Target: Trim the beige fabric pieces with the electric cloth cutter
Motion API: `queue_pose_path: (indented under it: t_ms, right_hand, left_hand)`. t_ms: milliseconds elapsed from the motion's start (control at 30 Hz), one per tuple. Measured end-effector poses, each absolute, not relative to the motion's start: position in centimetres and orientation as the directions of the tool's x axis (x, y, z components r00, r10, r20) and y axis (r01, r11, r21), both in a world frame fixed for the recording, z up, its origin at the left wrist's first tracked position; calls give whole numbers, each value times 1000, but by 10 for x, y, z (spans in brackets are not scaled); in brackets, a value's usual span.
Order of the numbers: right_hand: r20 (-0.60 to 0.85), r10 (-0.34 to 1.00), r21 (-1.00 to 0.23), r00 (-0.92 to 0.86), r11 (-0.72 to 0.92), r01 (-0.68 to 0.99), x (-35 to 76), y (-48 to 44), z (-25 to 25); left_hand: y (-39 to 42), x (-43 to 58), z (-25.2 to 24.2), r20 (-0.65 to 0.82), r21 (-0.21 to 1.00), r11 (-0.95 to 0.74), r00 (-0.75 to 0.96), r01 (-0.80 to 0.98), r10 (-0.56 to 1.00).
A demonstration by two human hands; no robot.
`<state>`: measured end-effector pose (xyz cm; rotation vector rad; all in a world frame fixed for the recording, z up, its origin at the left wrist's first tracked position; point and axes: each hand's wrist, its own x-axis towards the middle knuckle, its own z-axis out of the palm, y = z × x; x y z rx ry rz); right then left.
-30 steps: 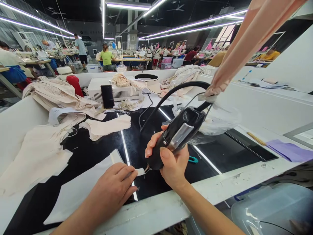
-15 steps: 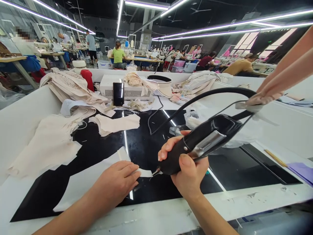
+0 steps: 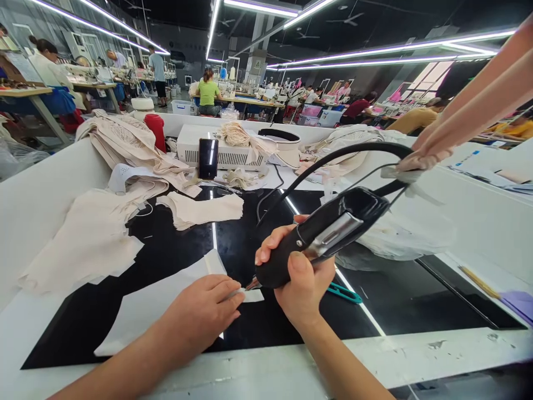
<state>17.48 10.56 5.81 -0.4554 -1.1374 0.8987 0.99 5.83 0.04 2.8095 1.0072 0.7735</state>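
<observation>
My right hand (image 3: 300,276) is wrapped round a black hand-held tool (image 3: 316,236) with a cable looping up to the right. Its tip touches the narrow end of a white fabric piece (image 3: 154,303) that lies on the black table top (image 3: 245,244). My left hand (image 3: 200,314) lies flat on that fabric with the fingers stretched out, pressing it down just left of the tool's tip.
Cream fabric pieces (image 3: 83,239) are piled at the left, and a smaller stack (image 3: 204,208) lies behind. A white machine (image 3: 220,153) and a dark phone (image 3: 207,158) stand at the back. Teal snips (image 3: 343,293) lie right of my hand. A plastic bag (image 3: 400,233) lies at right. Other people work far behind.
The tool's tip has moved slightly left along the fabric's end, towards my left fingers. The view has shifted a little; my left hand stays pressed on the fabric.
</observation>
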Motion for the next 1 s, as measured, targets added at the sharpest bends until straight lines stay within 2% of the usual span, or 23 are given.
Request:
queue_pose_path:
  t_ms: [1000]
  right_hand:
    - [546, 812, -751, 205, 583, -311, 184, 101, 63]
  left_hand:
    - [60, 10, 4, 413, 155, -805, 703, 572, 579]
